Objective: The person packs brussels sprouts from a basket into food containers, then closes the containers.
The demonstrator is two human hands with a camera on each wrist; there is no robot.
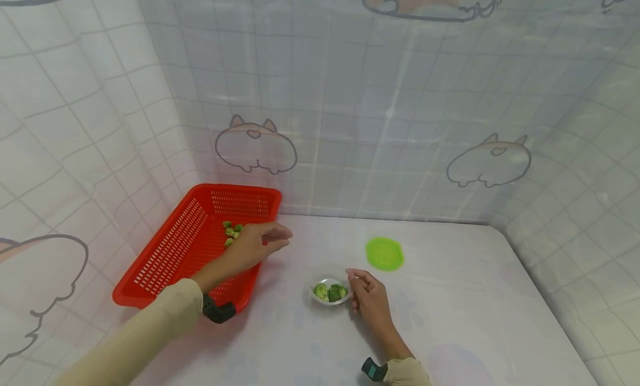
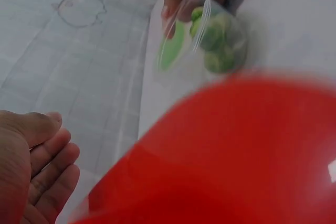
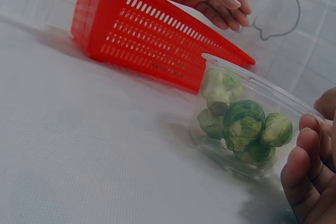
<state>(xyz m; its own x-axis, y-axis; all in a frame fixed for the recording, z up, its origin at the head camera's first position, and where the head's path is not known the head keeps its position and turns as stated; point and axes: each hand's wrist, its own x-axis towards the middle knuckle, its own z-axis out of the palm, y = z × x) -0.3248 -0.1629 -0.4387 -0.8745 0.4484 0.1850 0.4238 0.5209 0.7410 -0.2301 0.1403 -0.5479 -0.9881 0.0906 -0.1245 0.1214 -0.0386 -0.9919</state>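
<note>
A clear plastic tub (image 3: 257,80) with several Brussels sprouts (image 3: 244,125) in it stands on the table. My right hand (image 1: 371,300) is at its right side, with the rim between thumb and fingers. Over the right edge of a red basket (image 1: 167,247) hovers my left hand (image 1: 252,246), its fingers loosely bent and nothing in them. Several more Brussels sprouts (image 1: 229,231) lie in the basket, partly hidden behind that hand. In the left wrist view the basket's red rim fills much of the foreground.
Behind the tub and to its right, a bright green lid (image 1: 384,254) lies flat on the white table (image 1: 465,297). A pale tiled-pattern sheet (image 1: 350,97) with cartoon animals closes off the back and both sides. The basket stands close to the left side.
</note>
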